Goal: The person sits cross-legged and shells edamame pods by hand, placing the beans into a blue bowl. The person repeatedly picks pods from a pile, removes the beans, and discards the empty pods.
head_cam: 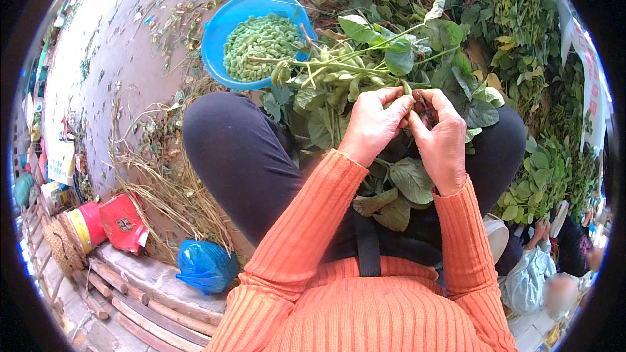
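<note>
Both hands meet above my lap, over a leafy bundle of soybean plants (337, 66) with clusters of green pods. My left hand (376, 122) pinches a green soybean pod (407, 88) between thumb and fingers. My right hand (442, 139) meets it from the other side, its thumb and fingers bent in at the pod. A small dark thing (430, 113) shows between the right fingers; I cannot tell what it is. Left of the bundle stands a blue plastic basin (212, 51) holding a heap of shelled green beans (261, 46). Cut stems reach over its rim.
More leafy plants (518, 54) are piled along the right. Dry stalks (166, 195) lie at left, near a blue plastic bag (205, 266), a red bag (123, 225) and wooden poles (151, 313). Another person (530, 264) sits low at right.
</note>
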{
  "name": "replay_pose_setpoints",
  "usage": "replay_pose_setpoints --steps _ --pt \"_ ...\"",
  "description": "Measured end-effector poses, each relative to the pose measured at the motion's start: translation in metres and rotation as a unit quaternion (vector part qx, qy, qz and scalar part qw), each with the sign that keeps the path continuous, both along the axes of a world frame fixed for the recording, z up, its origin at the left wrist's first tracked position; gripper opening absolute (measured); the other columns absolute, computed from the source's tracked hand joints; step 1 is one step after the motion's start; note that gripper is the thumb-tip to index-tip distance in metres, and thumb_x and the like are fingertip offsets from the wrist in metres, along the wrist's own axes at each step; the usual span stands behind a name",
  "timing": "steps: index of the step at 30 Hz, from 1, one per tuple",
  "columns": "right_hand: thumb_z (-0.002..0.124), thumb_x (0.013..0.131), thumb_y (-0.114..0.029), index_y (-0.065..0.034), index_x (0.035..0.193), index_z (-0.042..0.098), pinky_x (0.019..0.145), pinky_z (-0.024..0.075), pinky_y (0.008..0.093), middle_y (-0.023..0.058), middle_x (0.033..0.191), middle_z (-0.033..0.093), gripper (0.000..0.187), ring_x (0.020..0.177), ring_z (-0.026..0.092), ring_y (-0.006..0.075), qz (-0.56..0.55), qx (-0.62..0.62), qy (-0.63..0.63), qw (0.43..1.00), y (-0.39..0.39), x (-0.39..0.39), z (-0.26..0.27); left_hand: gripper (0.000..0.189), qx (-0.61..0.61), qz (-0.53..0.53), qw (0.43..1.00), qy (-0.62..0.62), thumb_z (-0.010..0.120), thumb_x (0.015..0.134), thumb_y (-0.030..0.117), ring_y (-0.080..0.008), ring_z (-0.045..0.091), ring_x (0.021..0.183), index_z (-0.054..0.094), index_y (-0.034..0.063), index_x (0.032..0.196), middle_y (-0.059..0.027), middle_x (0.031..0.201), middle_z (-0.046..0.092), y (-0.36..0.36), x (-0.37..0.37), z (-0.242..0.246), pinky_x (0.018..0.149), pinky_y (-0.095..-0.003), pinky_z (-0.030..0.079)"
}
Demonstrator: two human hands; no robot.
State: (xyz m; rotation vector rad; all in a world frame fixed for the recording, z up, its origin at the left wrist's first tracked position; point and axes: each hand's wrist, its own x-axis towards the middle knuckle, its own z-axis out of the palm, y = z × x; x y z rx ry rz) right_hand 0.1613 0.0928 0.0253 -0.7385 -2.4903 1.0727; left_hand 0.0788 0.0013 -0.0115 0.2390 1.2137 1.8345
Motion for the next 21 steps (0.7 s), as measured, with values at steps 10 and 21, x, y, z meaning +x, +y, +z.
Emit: replay_pose_setpoints --steps 10,21 --pt "0.055 0.086 -0.005 0.0029 0.107 0.059 0.059 0.0457 0.0257 0.0102 0.078 0.063 0.023 0.063 0.056 0.0109 0.057 -0.014 0.058 0.997 0.001 0.007 -0.011 0.027 0.008 0.040 0.994 0.097 0.065 0.079 0.007 -0.0096 0.061 0.076 0.064 -0.0040 0.104 -0.0088 0.089 0.069 0.007 -0.006 -0.027 0.069 -0.0264 0.051" --pt "0.047 0.090 -0.007 0.0033 0.103 0.061 0.049 0.0412 0.0230 0.0014 0.063 0.057 0.022 0.053 0.048 0.0058 0.116 -0.242 -0.119 0.956 0.027 -0.011 0.019 0.038 -0.116 -0.001 0.958 0.264 0.071 0.073 0.009 -0.0098 0.062 0.070 0.063 -0.0018 0.109 -0.0119 0.088 0.070 -0.025 -0.017 0.012 0.064 -0.0261 0.050"
